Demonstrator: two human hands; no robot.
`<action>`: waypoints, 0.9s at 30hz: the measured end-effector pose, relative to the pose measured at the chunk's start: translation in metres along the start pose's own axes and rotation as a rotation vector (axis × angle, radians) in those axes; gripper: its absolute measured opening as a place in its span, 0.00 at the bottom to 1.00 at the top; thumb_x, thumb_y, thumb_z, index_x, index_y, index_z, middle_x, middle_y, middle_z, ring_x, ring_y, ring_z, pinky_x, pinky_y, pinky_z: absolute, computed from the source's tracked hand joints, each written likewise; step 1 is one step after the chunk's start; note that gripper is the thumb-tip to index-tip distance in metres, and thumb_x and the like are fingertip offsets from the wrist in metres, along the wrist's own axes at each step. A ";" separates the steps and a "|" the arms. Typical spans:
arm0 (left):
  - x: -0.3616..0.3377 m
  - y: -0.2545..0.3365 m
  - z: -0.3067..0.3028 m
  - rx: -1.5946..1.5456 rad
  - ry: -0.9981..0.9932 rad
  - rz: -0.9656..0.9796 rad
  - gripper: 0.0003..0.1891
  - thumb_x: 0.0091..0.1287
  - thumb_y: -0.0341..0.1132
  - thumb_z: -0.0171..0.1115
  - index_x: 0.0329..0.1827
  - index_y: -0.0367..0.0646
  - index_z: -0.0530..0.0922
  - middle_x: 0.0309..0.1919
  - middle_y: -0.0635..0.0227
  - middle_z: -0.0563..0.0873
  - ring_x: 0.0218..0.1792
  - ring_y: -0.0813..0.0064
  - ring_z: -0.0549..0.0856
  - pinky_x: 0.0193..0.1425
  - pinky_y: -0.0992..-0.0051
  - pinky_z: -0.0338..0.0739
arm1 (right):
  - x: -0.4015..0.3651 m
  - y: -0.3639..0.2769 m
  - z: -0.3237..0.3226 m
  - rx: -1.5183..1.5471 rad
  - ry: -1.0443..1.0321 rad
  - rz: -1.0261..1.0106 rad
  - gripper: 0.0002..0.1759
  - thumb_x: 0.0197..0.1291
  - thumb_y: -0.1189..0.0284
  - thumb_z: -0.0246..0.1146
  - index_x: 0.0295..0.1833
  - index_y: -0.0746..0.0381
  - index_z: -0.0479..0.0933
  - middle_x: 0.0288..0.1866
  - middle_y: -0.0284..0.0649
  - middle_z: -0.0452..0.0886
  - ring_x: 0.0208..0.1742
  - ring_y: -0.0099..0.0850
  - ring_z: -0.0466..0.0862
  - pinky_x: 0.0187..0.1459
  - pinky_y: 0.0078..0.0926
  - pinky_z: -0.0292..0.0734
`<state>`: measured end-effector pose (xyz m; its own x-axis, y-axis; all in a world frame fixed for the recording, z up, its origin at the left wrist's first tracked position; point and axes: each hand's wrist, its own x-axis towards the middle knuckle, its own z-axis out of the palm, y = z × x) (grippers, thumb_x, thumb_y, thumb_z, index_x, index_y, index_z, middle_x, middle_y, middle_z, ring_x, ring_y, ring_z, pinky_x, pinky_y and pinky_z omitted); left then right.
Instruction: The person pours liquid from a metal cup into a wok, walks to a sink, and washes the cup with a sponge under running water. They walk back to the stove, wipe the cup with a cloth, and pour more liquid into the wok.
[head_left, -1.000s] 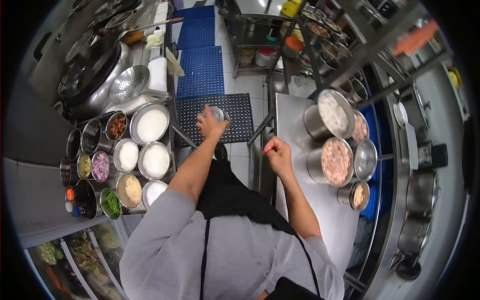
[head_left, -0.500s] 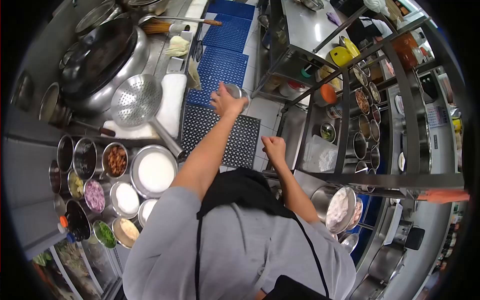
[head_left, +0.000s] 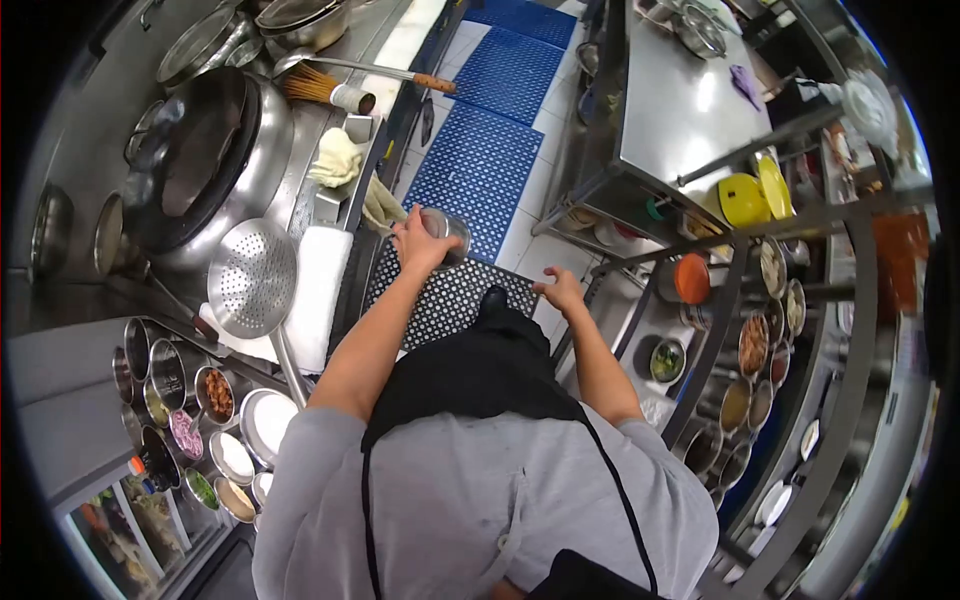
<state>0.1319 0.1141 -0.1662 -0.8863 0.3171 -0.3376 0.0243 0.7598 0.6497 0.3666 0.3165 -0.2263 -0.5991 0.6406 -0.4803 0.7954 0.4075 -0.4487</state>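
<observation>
My left hand (head_left: 420, 245) is wrapped round a small round metal container (head_left: 450, 238), held out in front of me above the floor mats. To its right, my right hand (head_left: 562, 290) is raised with nothing seen in it, the thumb and index finger a little apart. Left of the held container lie a pale cloth (head_left: 336, 158) and a folded white towel (head_left: 322, 290) on the counter edge. A perforated metal skimmer (head_left: 252, 278) rests partly over that towel.
A large wok (head_left: 205, 150) and several ingredient pots, one with red pieces (head_left: 216, 394), are at left. Blue mats (head_left: 475, 165) cover the floor ahead. A steel table (head_left: 690, 105) and a dark metal rack (head_left: 855, 330) stand at right, with a bowl of greens (head_left: 666, 360).
The view has turned and shifted. My left hand, still holding the container, is lower and nearer my body. My right hand has loosened from a fist, its thumb and index finger now apart.
</observation>
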 end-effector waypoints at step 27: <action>0.238 0.245 0.032 -0.130 0.021 0.478 0.57 0.42 0.44 0.78 0.79 0.50 0.58 0.68 0.42 0.61 0.68 0.41 0.63 0.74 0.53 0.60 | 0.328 -0.121 -0.127 0.006 -0.004 -0.067 0.15 0.54 0.69 0.63 0.45 0.65 0.86 0.53 0.57 0.83 0.57 0.54 0.83 0.61 0.42 0.76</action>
<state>-0.0582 0.3944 -0.1092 -0.7992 0.6002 0.0320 0.3738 0.4547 0.8084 0.0856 0.5599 -0.2334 -0.6518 0.6089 -0.4521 0.7526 0.4460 -0.4844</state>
